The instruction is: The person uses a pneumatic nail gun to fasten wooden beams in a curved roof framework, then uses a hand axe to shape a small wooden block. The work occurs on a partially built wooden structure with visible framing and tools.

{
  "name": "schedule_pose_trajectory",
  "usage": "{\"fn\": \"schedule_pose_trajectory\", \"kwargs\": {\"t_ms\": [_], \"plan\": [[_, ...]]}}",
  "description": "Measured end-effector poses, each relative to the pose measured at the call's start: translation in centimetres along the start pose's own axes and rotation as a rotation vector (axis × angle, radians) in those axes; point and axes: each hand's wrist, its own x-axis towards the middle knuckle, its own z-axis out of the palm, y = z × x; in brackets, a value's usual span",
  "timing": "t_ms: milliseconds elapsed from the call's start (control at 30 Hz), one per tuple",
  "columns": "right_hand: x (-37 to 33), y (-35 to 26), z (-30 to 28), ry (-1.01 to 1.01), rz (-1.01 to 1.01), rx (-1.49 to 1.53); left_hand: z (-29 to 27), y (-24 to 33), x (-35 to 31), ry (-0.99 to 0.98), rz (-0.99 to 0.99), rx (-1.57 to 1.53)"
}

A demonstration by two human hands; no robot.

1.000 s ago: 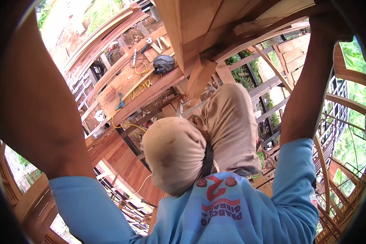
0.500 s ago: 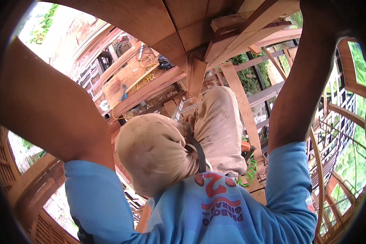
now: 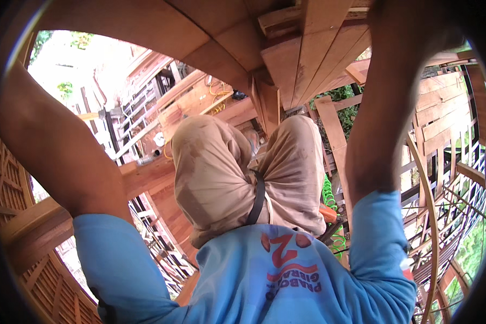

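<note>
Both of my arms are raised, and the hands lie beyond the picture's dark rim. My left forearm [image 3: 59,140] runs up to the upper left edge. On the other side, my right forearm [image 3: 380,108] reaches the top right, next to stacked wooden planks [image 3: 313,54]. Broad brown wooden panels [image 3: 200,35] with a dark seam between them span the top. What either hand touches or holds is hidden. Below the panels are my bent knees in beige trousers [image 3: 210,178].
Far below lie a plywood board [image 3: 186,108] with a yellow cord [image 3: 217,92]. A thick wooden beam [image 3: 151,175] crosses at left. Near my right hip are a green coiled hose [image 3: 329,197] and an orange tool [image 3: 328,213]. Slatted timber framing [image 3: 443,108] stands at right.
My view has shifted, and my left knee has swung up and forward, so both knees now sit side by side. Both arms stay raised; the planks at top appear larger.
</note>
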Motion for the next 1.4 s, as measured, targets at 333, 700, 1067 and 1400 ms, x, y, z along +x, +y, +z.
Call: {"fn": "schedule_pose_trajectory", "kwargs": {"t_ms": [333, 700, 1067, 1400], "plan": [[-28.8, 8.4, -5.8, -0.924, 0.641, -0.477, -2.2, -3.5, -1.3, 0.002, 0.025, -0.072], [-27.7, 10.4, -2.4, -1.250, 0.595, -0.718, 1.2, 2.7, -9.4, 0.446, 0.010, -0.388], [-29.6, 11.4, -5.5, -1.146, 0.464, -0.893, 6.3, 6.0, -21.1, 0.615, 0.141, -0.469], [-26.5, -5.1, -4.3, -1.014, 0.579, -0.949, 20.6, 2.2, -42.1, -0.288, -0.461, -0.468]]}}
